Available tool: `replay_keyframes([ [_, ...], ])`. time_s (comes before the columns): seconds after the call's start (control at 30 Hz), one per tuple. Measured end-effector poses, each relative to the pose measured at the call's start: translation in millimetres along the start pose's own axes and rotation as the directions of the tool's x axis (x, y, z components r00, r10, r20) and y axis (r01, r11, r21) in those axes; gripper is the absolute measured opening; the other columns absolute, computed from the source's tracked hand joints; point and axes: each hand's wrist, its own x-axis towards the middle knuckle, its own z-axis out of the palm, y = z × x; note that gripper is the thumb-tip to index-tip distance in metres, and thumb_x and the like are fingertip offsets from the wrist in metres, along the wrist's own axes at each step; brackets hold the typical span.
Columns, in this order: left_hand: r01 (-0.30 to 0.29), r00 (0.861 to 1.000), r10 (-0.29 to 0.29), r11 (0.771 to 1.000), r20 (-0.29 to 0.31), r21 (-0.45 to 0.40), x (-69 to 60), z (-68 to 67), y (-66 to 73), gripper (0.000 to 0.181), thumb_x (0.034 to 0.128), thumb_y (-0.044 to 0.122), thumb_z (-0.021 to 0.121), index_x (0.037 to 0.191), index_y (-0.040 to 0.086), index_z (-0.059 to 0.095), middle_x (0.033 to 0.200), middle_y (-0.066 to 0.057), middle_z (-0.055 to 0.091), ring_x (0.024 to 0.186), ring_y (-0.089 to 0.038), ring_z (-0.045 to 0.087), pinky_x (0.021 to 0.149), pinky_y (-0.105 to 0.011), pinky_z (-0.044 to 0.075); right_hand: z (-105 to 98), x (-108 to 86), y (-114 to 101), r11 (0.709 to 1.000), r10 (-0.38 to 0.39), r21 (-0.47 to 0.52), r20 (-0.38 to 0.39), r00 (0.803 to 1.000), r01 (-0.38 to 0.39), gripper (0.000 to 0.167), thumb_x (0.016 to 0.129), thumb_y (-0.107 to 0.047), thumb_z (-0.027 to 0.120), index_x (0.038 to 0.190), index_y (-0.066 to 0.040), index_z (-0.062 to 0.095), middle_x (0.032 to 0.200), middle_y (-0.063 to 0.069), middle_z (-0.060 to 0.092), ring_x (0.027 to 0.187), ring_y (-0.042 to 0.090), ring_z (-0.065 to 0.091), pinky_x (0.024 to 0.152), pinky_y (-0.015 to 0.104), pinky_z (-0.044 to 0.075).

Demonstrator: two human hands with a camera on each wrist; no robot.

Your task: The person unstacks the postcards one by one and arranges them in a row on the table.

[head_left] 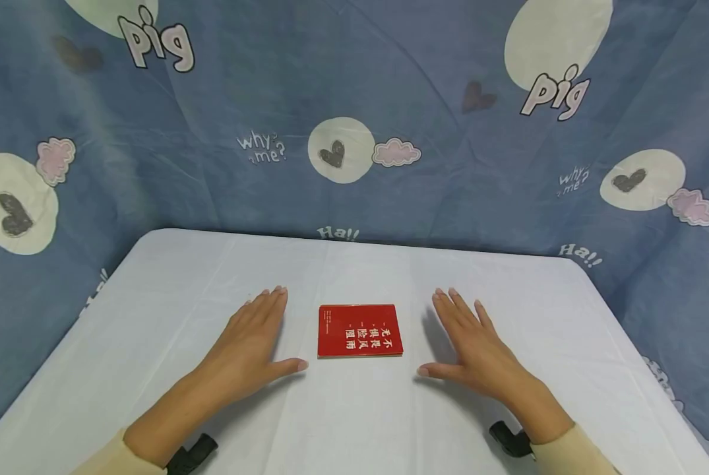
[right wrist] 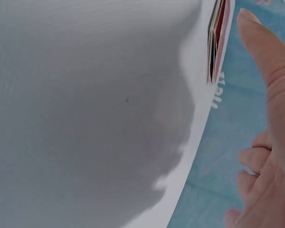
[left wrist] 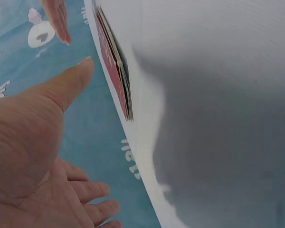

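Observation:
A thin red booklet (head_left: 354, 331) with white Chinese characters on its cover lies flat on the table, between the two hands. Its layered page edges show in the left wrist view, where the booklet (left wrist: 115, 66) is seen side-on, and also in the right wrist view, where part of the booklet (right wrist: 217, 42) is cut off at the top. To its left is my left hand (head_left: 247, 353), fingers extended and thumb pointing toward the booklet without touching it. On the other side my right hand (head_left: 479, 356) is held likewise, fingers spread, apart from the booklet and holding nothing.
A white cloth covers the table (head_left: 354, 422), with rounded far corners. Behind it hangs a blue printed curtain (head_left: 437, 198) with hearts, clouds and lettering. Dark wrist-worn devices show at the left cuff (head_left: 192, 454) and the right cuff (head_left: 510, 439).

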Motion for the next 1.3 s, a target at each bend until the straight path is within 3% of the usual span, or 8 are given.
replay_keyframes([
  [0.27,-0.022,0.999,0.023,1.0,0.026,-0.019,9.3,8.3,5.5,0.118,0.0779,0.045,0.092,0.161,-0.006,0.027,0.168,-0.023,0.028,0.154,-0.045,0.024,0.121,-0.064,0.025,3.4,8.9,-2.7,0.999,-0.018,0.042,-0.013,1.0,0.018,0.121,0.076,-0.058,0.09,0.165,-0.004,0.027,0.17,0.014,0.028,0.158,0.032,0.02,0.126,0.054,0.017],
  [0.7,-0.062,0.994,0.065,0.997,0.089,-0.038,29.1,22.8,20.0,0.12,0.0753,0.048,0.092,0.163,-0.003,0.028,0.168,-0.019,0.03,0.154,-0.042,0.027,0.121,-0.063,0.027,12.0,25.5,-14.5,0.991,-0.079,0.108,0.013,0.997,0.078,0.115,0.079,-0.057,0.088,0.163,-0.003,0.031,0.169,0.01,0.031,0.157,0.029,0.024,0.126,0.047,0.019],
  [0.93,-0.09,0.992,0.094,0.995,0.082,-0.051,35.9,29.1,21.8,0.119,0.075,0.047,0.093,0.162,-0.003,0.029,0.168,-0.019,0.031,0.153,-0.042,0.029,0.12,-0.062,0.028,19.0,37.6,-23.4,0.989,-0.075,0.133,0.04,0.996,0.069,0.109,0.081,-0.055,0.087,0.164,-0.008,0.033,0.168,0.007,0.033,0.156,0.027,0.028,0.121,0.047,0.034],
  [1.3,-0.085,0.987,0.096,0.992,0.13,-0.088,47.4,31.3,26.1,0.118,0.0759,0.044,0.093,0.164,0.003,0.027,0.167,-0.017,0.032,0.151,-0.041,0.031,0.115,-0.065,0.035,22.6,50.3,-28.0,0.99,-0.064,0.13,0.084,0.994,0.053,0.109,0.08,-0.056,0.087,0.163,-0.009,0.035,0.166,0.008,0.037,0.154,0.026,0.032,0.116,0.046,0.042],
])
